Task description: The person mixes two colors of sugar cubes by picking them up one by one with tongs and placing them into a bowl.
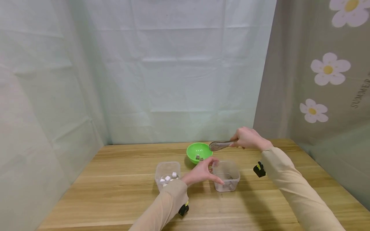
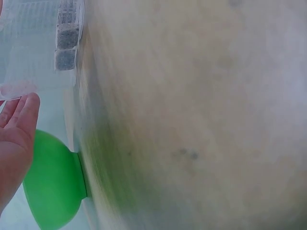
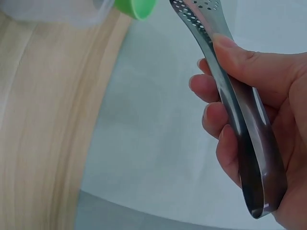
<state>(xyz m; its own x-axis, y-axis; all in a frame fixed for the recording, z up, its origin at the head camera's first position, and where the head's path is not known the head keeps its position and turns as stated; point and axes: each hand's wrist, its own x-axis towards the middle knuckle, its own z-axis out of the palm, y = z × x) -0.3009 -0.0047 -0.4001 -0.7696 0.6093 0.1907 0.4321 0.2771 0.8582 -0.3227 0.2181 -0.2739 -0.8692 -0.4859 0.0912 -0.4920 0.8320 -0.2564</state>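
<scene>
On wood table [image 1: 110, 192], left box [image 1: 168, 166] at bowl's [image 1: 199, 148] eight o'clock. With left hand [image 1: 202, 172], clasps right box [image 1: 226, 166] at bowl's four o'clock. Pinches tongs [image 1: 221, 145] in right hand [image 1: 250, 138], long axis toward nine o'clock, tips near bowl.

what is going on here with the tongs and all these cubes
A person's right-hand grip holds perforated metal tongs, their tips near the green bowl's right rim. The left-hand grip holds a clear plastic container with gray cubes inside. Two similar cubes show in the bowl. White cubes lie in another container to the left.
</scene>
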